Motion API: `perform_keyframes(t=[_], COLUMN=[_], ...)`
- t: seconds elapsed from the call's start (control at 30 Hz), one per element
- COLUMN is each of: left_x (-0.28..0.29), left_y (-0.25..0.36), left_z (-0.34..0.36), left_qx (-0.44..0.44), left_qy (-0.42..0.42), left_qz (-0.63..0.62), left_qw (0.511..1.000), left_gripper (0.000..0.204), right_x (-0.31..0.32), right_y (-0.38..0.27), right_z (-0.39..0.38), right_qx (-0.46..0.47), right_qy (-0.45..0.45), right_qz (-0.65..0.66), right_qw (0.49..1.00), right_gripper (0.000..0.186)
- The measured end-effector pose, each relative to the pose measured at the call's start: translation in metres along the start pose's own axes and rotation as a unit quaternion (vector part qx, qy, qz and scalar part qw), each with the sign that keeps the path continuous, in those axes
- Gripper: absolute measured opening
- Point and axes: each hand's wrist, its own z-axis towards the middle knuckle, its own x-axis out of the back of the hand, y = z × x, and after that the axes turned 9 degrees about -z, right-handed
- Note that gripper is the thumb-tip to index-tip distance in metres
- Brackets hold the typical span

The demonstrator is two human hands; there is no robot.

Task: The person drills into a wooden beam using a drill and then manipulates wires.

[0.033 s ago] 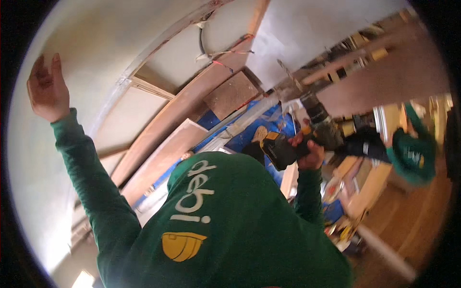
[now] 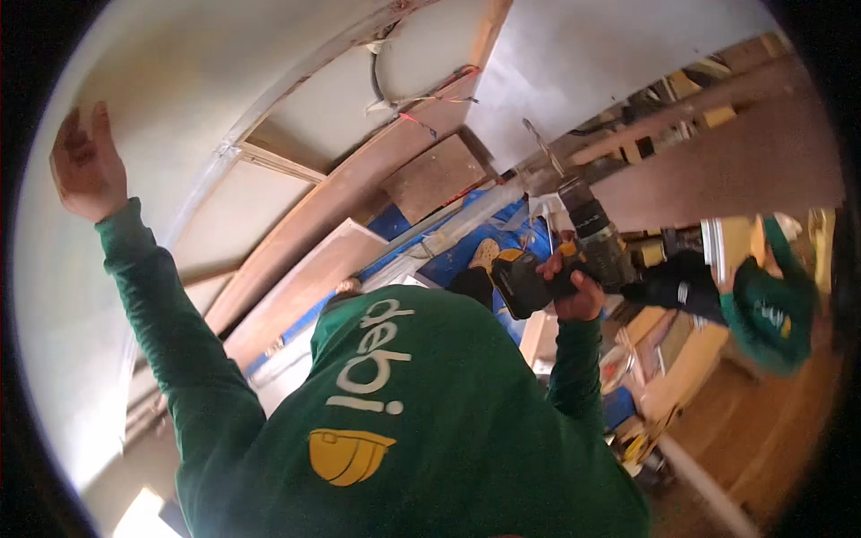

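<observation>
My left hand (image 2: 90, 166) is raised at the left against a large pale, smooth panel (image 2: 170, 81), its fingers apart and slightly curled with nothing in them; whether it touches the surface is unclear. My right hand (image 2: 578, 296) grips a black-and-yellow cordless drill (image 2: 592, 238) at right of centre. A long metal bit (image 2: 543, 143) points from the drill toward a grey-white panel (image 2: 583, 54). Above the middle, loose wires (image 2: 408, 117) hang from framed pale panels (image 2: 233, 215) edged with wooden boards (image 2: 296, 296).
A co-worker (image 2: 767, 318) in green top and black trousers is at the right. Blue sheeting (image 2: 448, 260) lies beyond my body, with long timbers (image 2: 682, 377) and scattered items at lower right. A wide brown board (image 2: 708, 161) spans the upper right, above a wooden floor (image 2: 753, 430).
The view has shifted slightly; the co-worker and upper-right boards appear a little lower. My left hand stays raised and the drill stays in my right hand.
</observation>
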Motion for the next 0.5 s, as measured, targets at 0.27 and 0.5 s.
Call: perform_keyframes(t=[0.27, 0.5], left_x=[-0.032, 0.005], left_y=[0.018, -0.011], left_z=[-0.001, 0.014], left_qx=[0.132, 0.131], left_qy=[0.09, 0.005], left_qz=[-0.059, 0.053], left_qw=[0.985, 0.99], left_gripper=[0.068, 0.073], right_x=[0.196, 0.162], right_y=[-0.02, -0.018], right_z=[0.093, 0.143], right_qx=[-0.041, -0.075], right_qy=[-0.123, -0.356], right_qz=[-0.516, -0.644], right_qw=[0.847, 0.673], right_gripper=[0.06, 0.075])
